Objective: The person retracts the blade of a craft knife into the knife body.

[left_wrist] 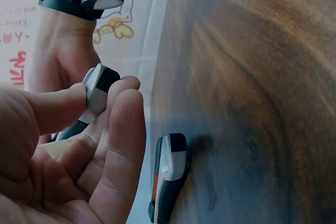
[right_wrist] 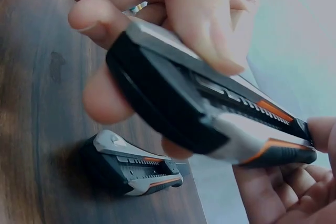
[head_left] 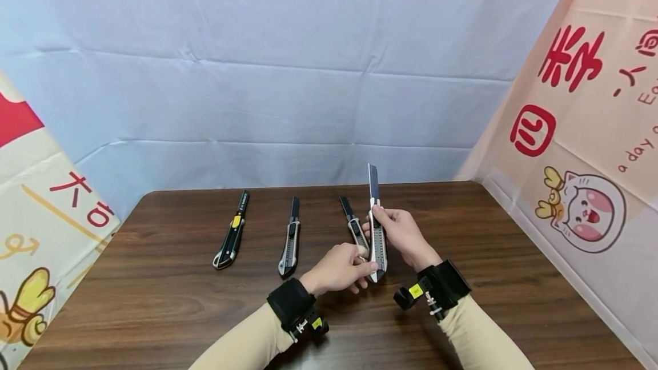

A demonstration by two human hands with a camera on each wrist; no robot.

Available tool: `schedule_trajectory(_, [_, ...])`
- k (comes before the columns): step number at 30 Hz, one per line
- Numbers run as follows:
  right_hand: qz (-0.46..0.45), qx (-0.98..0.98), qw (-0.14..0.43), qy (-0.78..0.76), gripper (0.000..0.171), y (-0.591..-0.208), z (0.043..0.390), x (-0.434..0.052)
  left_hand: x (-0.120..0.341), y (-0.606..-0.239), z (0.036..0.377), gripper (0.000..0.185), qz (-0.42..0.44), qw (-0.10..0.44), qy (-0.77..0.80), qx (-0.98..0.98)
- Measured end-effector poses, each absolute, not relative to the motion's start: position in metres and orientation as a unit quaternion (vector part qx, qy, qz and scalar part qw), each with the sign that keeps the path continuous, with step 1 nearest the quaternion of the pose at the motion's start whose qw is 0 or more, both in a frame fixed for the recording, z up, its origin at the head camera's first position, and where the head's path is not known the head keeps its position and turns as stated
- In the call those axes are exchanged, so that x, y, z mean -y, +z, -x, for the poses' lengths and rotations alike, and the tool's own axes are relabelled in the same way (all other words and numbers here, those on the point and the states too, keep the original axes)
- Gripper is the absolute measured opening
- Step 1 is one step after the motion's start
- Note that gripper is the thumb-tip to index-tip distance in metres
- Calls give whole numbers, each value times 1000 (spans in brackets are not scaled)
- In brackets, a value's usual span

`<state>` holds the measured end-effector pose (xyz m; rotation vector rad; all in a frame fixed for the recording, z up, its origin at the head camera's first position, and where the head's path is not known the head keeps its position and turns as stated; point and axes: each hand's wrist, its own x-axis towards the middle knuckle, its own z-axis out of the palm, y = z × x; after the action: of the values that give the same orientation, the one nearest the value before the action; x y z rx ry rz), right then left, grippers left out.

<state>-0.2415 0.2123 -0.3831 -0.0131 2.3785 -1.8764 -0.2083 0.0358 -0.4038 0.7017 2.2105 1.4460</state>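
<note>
In hand, work seemingly under way: silver-and-black utility knife (head_left: 378, 247), steel blade (head_left: 373, 181) out, above brown wood-grain table (head_left: 154, 301); left hand (head_left: 336, 270) pinches its butt, right hand (head_left: 406, 236) its front. Untouched, towards far edge: black-and-yellow cutter (head_left: 229, 244), grey-and-black cutter (head_left: 291, 247), similar third cutter (head_left: 356, 229).

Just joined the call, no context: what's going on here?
A person's two hands hold a utility knife up off the wooden table. The right hand grips it near the blade end, and the left hand pinches its butt end. Its blade is out, pointing away from the person. Three more knives lie on the table to the left: one with a yellow slider, a grey-and-black one, and another partly hidden behind the hands.
</note>
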Motion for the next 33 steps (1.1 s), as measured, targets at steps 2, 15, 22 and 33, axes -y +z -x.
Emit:
schedule_trajectory(2, [5,-786,49,-616,50,-385,241,-213,-37,-404,208,13,-251,203,517,-792])
schedule_trajectory(15, [19,-786,49,-617,42,-383,238,-213,-38,-409,209,13,-252,201,520,-791])
schedule_trajectory(22, [26,-793,44,-607,40,-385,237,-214,-39,-410,208,13,-250,194,520,-793])
schedule_trajectory(33, [45,-790,51,-609,37,-385,236,-215,-38,-411,208,13,-250,190,517,-796])
